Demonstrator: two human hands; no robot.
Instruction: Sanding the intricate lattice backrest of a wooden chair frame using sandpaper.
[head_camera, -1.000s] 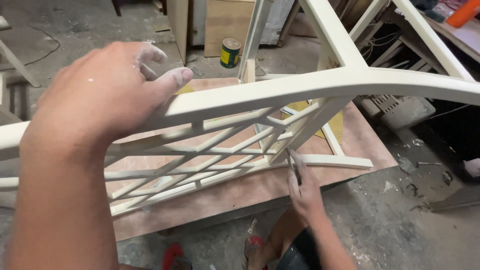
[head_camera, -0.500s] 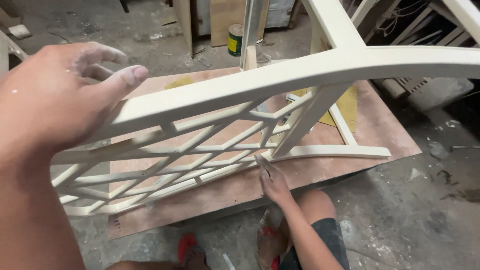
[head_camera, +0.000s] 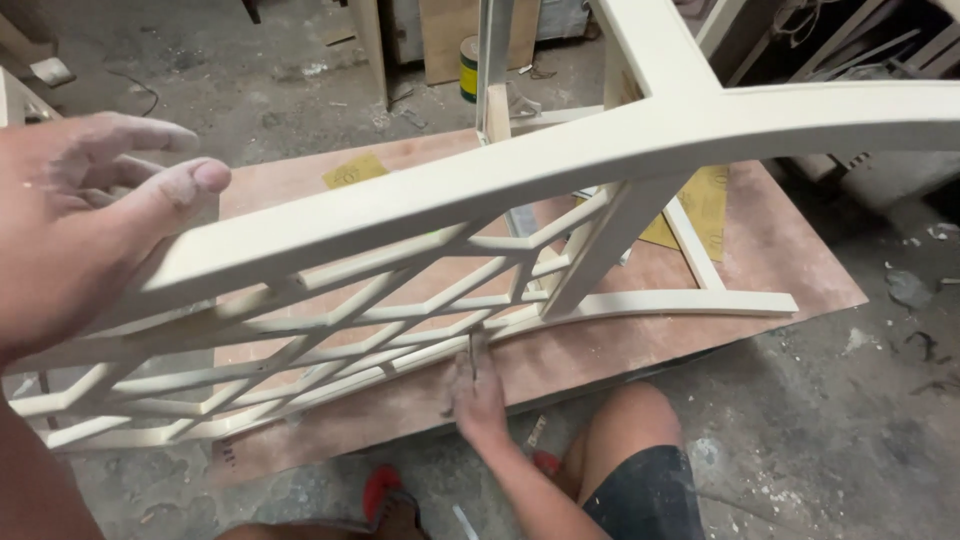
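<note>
cream lattice-patterned wooden frame (head_camera: 420, 215)

A reddish-brown plywood board (head_camera: 780, 270) lies flat on the dusty grey concrete floor (head_camera: 850, 440). On the board rest the cream-painted wooden lattice frame (head_camera: 400, 300) and yellow sandpaper sheets (head_camera: 355, 170), one near the board's far edge.

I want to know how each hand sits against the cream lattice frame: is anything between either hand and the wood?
Nothing visible. The left hand rests directly on the lattice frame at its top rail; the right hand touches a lower slat, fingertips seemingly on the wood.
</note>
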